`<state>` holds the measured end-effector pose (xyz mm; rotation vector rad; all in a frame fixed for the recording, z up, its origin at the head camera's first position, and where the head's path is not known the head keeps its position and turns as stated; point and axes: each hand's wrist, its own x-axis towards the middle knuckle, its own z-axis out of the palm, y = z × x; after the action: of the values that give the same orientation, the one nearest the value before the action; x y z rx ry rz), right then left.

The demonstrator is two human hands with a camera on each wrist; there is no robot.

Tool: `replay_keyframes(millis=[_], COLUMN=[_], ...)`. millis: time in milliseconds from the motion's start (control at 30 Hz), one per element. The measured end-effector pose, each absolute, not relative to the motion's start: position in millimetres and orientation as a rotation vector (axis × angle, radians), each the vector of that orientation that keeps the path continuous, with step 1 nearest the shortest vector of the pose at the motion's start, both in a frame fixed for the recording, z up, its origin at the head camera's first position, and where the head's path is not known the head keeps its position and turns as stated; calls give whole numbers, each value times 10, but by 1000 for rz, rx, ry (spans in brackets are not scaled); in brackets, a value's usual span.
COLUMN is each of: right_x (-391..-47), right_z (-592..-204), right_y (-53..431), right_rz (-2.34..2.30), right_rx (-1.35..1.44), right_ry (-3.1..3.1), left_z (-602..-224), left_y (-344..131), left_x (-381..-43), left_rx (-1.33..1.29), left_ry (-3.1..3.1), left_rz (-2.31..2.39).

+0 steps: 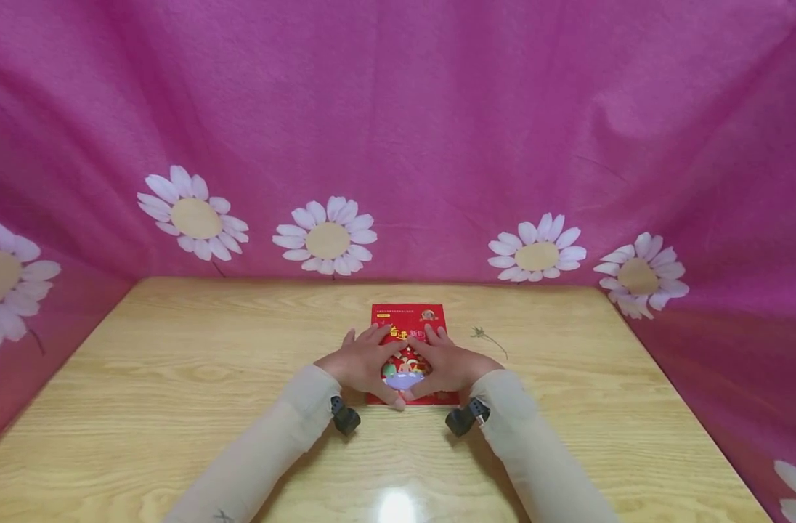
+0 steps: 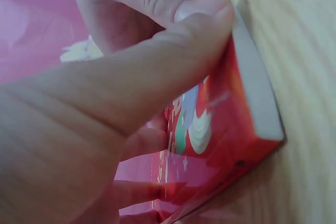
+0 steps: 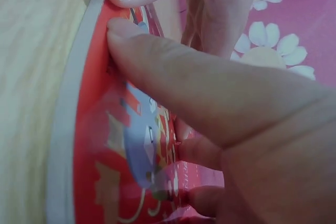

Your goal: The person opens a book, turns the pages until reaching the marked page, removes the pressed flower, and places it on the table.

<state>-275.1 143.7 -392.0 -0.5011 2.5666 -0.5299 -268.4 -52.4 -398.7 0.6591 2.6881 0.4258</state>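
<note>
A red book (image 1: 407, 314) with a printed cartoon cover and yellow lettering lies on the wooden table. On the left half of its cover rests my left hand (image 1: 364, 361), fingers spread toward the far edge. My right hand (image 1: 452, 365) rests likewise on the right half. The two thumbs come together near the book's front edge, and the index fingertips nearly meet above the middle, framing the cover picture. In the left wrist view the thumb (image 2: 173, 51) lies at the edge of the pale page block (image 2: 257, 87). The right wrist view shows the right thumb (image 3: 157, 59) lying on the cover.
A thin green sprig (image 1: 489, 341) is on the table, or printed there, right of the book. The wooden table (image 1: 208, 378) reaches out to both sides. Behind it and along its sides hangs a pink cloth (image 1: 431, 145) with white daisies.
</note>
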Motion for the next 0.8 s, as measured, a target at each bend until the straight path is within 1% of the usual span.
replay_keyframes(millis=[267,467,633,733,800], right_x=[-2848,-2928,-2937,-2910,-2882], right_z=[-3932,-3904,-3908,-3900,-3889], right_y=[1387,1427,1436,1445,1462], right_rz=[-544,-509,-490,-562,-610], right_rx=[-511,-517,-546,-524,-561], right_ry=[2551,2559,2582,2603,2640], left_z=[-3994,-3979,-3952,-3905,-3876], left_y=[-560,-514,-503,-511,-545], left_x=[-2769,-2856,-2877,-2877,-2877], left_rx=[636,684,679,679,692], left_ry=[2686,2672,2652,2657,2673], left_rz=[457,463,439,453,476])
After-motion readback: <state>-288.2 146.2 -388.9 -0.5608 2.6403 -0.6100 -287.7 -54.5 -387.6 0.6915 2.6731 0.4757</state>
